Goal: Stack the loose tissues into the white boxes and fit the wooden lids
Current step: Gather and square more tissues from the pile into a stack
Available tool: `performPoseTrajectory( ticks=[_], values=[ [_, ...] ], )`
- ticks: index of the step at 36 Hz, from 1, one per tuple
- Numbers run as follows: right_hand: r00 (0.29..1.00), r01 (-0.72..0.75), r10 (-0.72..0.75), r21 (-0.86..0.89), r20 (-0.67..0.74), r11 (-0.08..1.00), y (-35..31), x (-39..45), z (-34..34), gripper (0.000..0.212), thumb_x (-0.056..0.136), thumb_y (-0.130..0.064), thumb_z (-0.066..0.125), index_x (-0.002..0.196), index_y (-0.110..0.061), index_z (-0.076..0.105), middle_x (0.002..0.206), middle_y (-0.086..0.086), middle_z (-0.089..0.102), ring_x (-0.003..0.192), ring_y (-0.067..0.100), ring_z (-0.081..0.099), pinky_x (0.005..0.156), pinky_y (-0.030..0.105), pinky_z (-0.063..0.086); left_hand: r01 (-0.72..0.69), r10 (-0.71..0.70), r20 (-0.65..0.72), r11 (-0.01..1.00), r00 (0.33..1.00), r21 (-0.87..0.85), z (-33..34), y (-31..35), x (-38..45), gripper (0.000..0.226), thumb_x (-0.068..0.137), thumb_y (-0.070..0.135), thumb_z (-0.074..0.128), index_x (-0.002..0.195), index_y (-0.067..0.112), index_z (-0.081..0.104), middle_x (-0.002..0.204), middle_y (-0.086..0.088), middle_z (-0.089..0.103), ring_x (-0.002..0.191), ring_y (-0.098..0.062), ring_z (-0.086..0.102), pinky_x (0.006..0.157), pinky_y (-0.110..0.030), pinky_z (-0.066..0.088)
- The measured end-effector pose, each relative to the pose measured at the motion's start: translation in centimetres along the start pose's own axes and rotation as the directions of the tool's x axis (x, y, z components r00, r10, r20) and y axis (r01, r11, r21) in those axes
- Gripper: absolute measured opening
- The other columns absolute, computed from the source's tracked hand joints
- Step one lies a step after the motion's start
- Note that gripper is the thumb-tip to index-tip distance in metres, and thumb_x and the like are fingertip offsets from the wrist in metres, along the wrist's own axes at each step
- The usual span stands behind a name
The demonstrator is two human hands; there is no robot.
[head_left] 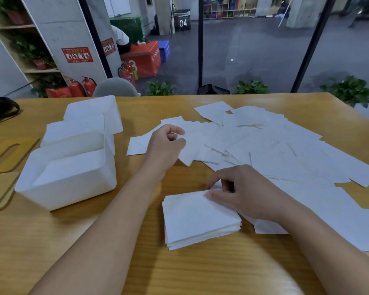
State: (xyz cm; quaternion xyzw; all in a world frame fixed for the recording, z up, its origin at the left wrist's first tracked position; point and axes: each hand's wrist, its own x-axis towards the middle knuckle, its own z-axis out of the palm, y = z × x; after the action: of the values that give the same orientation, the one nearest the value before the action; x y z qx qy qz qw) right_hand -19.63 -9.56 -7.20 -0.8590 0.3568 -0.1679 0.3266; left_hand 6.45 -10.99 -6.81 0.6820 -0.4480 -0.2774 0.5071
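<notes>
Biggest risk we see: the neat squared pile of thin white tissues (200, 220) near the table's front edge could fan out if our right hand (241, 196), pinching its top sheet's far corner, drags sideways. Our left hand (164, 145) pinches one soft sheet from the messy spread of loose white tissues (275, 145) mid-table; that flimsy paper creases easily. The smooth white plastic boxes (70, 173) sit left, flat slotted wooden lids (6, 154) beside them, still off.
</notes>
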Motion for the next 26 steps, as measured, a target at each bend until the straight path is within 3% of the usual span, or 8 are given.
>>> performPoseTrajectory(
  ticks=[3,6,9,12,17,20,24,26],
  values=[
    [1.0,0.001,-0.001,0.004,-0.012,1.0,0.1,-0.1,0.0,0.015,0.095,-0.058,0.077,0.098,-0.044,0.076,0.072,-0.009,0.063,0.059,0.004,0.055,0.055,0.02,0.043,0.03,-0.025,0.041,0.991,0.999,-0.129,-0.7,-0.3,-0.8,0.026,0.097,0.013,0.064,0.098,0.032,0.081,0.104,0.007,0.074,0.096,-0.001,0.066,0.082,-0.026,0.052],
    [0.999,-0.004,0.004,0.016,-0.034,1.0,0.2,0.0,0.1,0.011,0.094,-0.057,0.075,0.097,-0.046,0.075,0.068,-0.01,0.061,0.057,0.004,0.053,0.055,0.019,0.042,0.013,-0.005,0.042,0.983,0.999,-0.182,-0.8,-0.6,-1.6,0.024,0.099,0.014,0.065,0.101,0.032,0.08,0.113,0.003,0.075,0.112,-0.021,0.07,0.098,-0.045,0.058],
    [0.998,-0.001,0.003,0.033,-0.067,0.999,0.2,0.2,0.1,0.009,0.095,-0.055,0.075,0.095,-0.046,0.075,0.065,-0.009,0.058,0.054,0.005,0.049,0.053,0.019,0.039,-0.066,0.068,0.011,0.988,0.998,-0.142,-0.8,-0.9,-2.1,0.021,0.094,0.015,0.071,0.101,0.034,0.079,0.094,0.012,0.069,0.086,-0.007,0.065,0.08,-0.034,0.057],
    [0.996,-0.008,0.012,0.046,-0.086,0.999,0.2,0.3,0.0,0.01,0.095,-0.054,0.075,0.094,-0.045,0.076,0.066,-0.008,0.059,0.054,0.004,0.049,0.052,0.019,0.038,-0.083,0.083,-0.001,0.984,0.997,-0.157,-0.7,-1.1,-2.1,0.013,0.089,0.017,0.08,0.094,0.029,0.078,0.082,0.012,0.065,0.077,-0.005,0.06,0.074,-0.027,0.054],
    [0.996,-0.011,0.014,0.033,-0.083,0.999,0.4,0.4,0.0,0.007,0.096,-0.05,0.075,0.093,-0.044,0.076,0.07,-0.004,0.063,0.057,0.004,0.051,0.057,0.028,0.042,-0.089,0.088,-0.014,0.988,0.996,-0.125,-0.5,-1.4,-2.2,0.018,0.088,0.017,0.084,0.097,0.03,0.077,0.086,0.013,0.068,0.081,-0.009,0.067,0.076,-0.023,0.059],
    [0.996,-0.01,0.013,0.032,-0.089,0.999,0.5,0.5,0.0,0.007,0.096,-0.051,0.075,0.094,-0.044,0.076,0.071,-0.004,0.063,0.058,0.005,0.052,0.058,0.028,0.042,-0.016,0.017,0.011,0.993,1.0,-0.12,-0.5,-1.3,-2.3,0.029,0.09,0.017,0.08,0.108,0.039,0.075,0.1,0.018,0.074,0.09,-0.003,0.072,0.075,-0.02,0.055],
    [0.996,-0.017,0.021,0.036,-0.09,0.999,0.5,0.5,0.0,0.006,0.096,-0.051,0.076,0.095,-0.045,0.076,0.073,-0.004,0.065,0.058,0.004,0.052,0.056,0.026,0.042,0.131,-0.115,0.122,0.983,0.986,-0.132,-0.6,-1.1,-2.5,0.038,0.089,0.017,0.073,0.116,0.045,0.075,0.111,0.01,0.078,0.1,-0.014,0.074,0.086,-0.032,0.058],
    [0.996,-0.018,0.021,0.035,-0.087,0.999,0.5,0.5,0.0,0.007,0.096,-0.052,0.075,0.095,-0.045,0.075,0.072,-0.003,0.065,0.058,0.004,0.052,0.056,0.025,0.042,0.145,-0.131,0.135,0.984,0.982,-0.102,-0.7,-1.0,-2.6,0.039,0.09,0.016,0.068,0.114,0.044,0.077,0.105,0.006,0.076,0.091,-0.015,0.071,0.082,-0.033,0.057]
  ],
)
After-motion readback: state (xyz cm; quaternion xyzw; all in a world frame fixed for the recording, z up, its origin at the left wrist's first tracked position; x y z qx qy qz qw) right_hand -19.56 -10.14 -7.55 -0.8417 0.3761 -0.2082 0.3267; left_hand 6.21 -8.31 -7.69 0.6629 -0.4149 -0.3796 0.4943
